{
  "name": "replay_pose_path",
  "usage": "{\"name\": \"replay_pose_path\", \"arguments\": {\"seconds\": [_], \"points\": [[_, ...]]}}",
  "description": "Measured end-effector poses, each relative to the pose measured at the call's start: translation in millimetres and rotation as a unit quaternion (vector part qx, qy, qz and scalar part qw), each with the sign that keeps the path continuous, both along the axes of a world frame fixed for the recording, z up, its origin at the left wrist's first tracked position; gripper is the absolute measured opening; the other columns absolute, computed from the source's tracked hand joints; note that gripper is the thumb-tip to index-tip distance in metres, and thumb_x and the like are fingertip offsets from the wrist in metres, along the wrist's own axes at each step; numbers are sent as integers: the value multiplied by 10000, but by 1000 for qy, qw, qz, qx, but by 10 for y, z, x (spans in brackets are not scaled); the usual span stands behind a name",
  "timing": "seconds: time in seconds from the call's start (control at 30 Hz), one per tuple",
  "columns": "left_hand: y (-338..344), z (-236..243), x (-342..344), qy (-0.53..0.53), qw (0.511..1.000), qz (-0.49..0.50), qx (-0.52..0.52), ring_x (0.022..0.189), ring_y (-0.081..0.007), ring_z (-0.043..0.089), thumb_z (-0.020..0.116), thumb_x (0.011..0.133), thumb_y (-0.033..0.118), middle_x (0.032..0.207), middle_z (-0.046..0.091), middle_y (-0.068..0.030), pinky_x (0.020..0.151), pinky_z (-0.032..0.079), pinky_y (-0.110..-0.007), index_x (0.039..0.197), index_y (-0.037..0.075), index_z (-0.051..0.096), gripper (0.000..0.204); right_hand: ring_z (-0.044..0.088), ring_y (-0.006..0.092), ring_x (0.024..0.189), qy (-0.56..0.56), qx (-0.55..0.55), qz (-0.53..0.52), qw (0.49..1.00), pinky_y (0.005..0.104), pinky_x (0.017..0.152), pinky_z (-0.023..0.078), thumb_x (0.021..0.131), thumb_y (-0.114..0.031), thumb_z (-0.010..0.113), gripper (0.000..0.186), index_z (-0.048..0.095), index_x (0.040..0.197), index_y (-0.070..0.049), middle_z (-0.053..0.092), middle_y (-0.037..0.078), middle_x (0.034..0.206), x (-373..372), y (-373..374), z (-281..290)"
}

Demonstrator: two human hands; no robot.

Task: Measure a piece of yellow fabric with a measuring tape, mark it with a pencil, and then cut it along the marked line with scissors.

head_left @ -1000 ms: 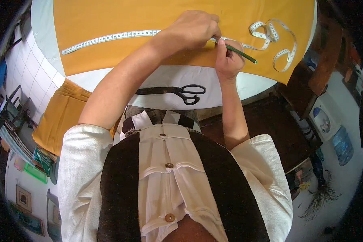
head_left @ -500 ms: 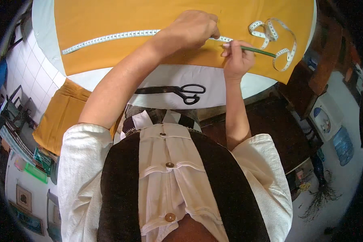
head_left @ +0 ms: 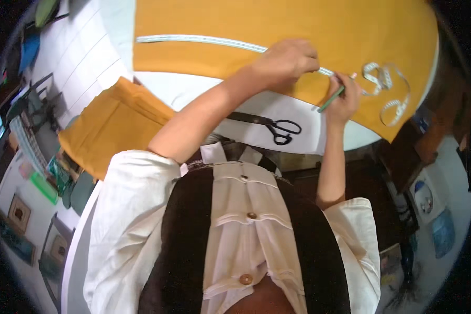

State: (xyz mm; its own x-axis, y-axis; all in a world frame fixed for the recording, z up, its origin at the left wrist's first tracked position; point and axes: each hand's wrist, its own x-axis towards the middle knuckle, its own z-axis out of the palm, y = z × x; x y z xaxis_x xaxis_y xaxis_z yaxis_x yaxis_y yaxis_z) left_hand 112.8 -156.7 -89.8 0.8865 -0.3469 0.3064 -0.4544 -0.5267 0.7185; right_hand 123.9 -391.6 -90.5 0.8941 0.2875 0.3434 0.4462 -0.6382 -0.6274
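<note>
A white tape measure (head_left: 204, 38) runs across mustard-yellow fabric (head_left: 235, 15), its loose right end lying in loops. My left hand (head_left: 290, 60) rests on the tape with curled fingers, holding it against the cloth. Just right of it, my right hand (head_left: 343, 102) grips a green pencil (head_left: 334, 97), which slants down-left near the fabric's lower edge. Large black scissors (head_left: 282, 131) lie below the fabric on the white covering (head_left: 167, 83) of the work surface.
Folded mustard cloth (head_left: 99, 131) lies at the left. White tiles (head_left: 78, 47), cluttered items and framed pictures (head_left: 18, 212) show along the left side. At the right are dark wooden furniture (head_left: 408, 152) and a blue plastic container (head_left: 443, 235).
The head view has shifted, so the work sits further right. The pencil in my right hand has swung from pointing right to slanting down-left. My left hand stays on the tape.
</note>
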Motion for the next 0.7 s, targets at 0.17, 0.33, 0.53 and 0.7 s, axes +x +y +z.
{"name": "replay_pose_path", "arguments": {"seconds": [0.17,0.33,0.53,0.7], "points": [[1168,20,-669,-14,949,290,124,889,-253,614,638,804,63,963,688,-25,793,499,-352,886,117,752,150,610,213,846,-11,-48,-10,999,332,812,485,796,-12,786,234,734,1020,-55,719,54,910,28,-17,2],[2340,305,-1138,52,902,326,277,918,-238,620,718,833,59,981,713,-34,823,518,-342,929,94,774,117,601,217,825,-23,-66,-17,997,347,846,453,785,-36,797,252,722,1023,-71,705,38,862,46,70,50],[2453,332,-1065,181,906,303,234,893,-224,622,708,864,50,967,704,-46,810,509,-325,955,55,739,96,604,206,812,-13,-132,-4,991,337,846,438,793,-42,784,247,700,1022,-74,700,30,861,143,-93,25],[2522,272,-1125,232,918,285,151,811,-203,604,695,870,21,928,679,-52,772,495,-302,954,36,716,88,610,196,788,49,-107,23,993,325,844,431,802,-43,772,209,692,993,-72,697,25,854,126,-203,32]]}}
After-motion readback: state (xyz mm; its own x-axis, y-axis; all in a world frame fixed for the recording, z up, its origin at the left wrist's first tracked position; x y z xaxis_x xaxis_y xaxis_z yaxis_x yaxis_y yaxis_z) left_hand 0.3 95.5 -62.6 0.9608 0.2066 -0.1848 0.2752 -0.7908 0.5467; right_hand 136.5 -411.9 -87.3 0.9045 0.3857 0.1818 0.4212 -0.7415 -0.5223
